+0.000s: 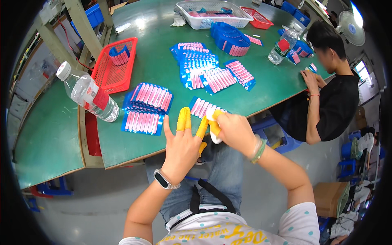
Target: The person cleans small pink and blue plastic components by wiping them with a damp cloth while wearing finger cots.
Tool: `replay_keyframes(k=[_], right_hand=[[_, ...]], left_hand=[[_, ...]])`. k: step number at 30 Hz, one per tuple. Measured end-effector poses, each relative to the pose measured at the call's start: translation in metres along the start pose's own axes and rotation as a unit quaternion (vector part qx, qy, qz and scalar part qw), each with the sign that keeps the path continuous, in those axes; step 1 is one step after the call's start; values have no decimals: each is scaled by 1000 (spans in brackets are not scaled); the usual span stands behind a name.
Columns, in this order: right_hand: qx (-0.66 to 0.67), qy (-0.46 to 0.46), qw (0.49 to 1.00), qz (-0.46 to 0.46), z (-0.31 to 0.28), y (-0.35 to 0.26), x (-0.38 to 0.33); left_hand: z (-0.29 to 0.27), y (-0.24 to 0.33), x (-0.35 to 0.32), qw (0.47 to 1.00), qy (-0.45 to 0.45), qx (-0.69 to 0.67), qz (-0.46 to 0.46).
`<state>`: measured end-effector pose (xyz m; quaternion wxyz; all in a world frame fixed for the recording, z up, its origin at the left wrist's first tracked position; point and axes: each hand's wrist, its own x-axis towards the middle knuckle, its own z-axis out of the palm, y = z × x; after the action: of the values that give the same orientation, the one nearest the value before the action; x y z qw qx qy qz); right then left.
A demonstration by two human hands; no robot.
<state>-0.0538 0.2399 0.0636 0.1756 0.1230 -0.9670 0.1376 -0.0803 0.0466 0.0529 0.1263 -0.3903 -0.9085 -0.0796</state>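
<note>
My left hand (181, 149), with yellow finger cots on several fingers, is open with its fingers spread at the table's near edge. Pinched in my right hand (239, 132), also in yellow cots, is a white cloth (215, 138). Its upper part lies against a blue sheet with a row of pink strips (199, 107), partly hidden by my hands. Just left of that sheet, a stack of similar blue-and-pink sheets (149, 98) sits beyond my left fingertips. Farther back lies a larger spread pile of these sheets (198, 63).
A red basket (107, 75) and a water bottle (87, 94) stand at the left. Toward the back are a coiled blue band of strips (228, 38) and a white basket (214, 20). Another bottle (282, 45) stands near a seated person in black (330, 98) at the right.
</note>
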Motion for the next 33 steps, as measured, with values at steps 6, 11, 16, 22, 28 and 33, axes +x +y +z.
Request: replay_keyframes(k=[6,11,16,22,28,33], right_hand=[[-27,9,994,109,-10,23,8],[25,28,990,134,-16,26,3],[-23,11,996,82,-6,9,-10],[-9,50,989,142,-20,31,6],[76,10,990,116,-10,-12,-22],[423,37,873,240,-25,7,-7]], left_hand=[[-2,4,3,1000,7,-1,5],[-4,4,0,1000,5,-10,3],[4,2,-1,999,13,27,14],[0,4,0,1000,12,14,17],[-2,-1,-4,1000,6,-22,-4],[-16,-12,-6,997,64,-40,-36]])
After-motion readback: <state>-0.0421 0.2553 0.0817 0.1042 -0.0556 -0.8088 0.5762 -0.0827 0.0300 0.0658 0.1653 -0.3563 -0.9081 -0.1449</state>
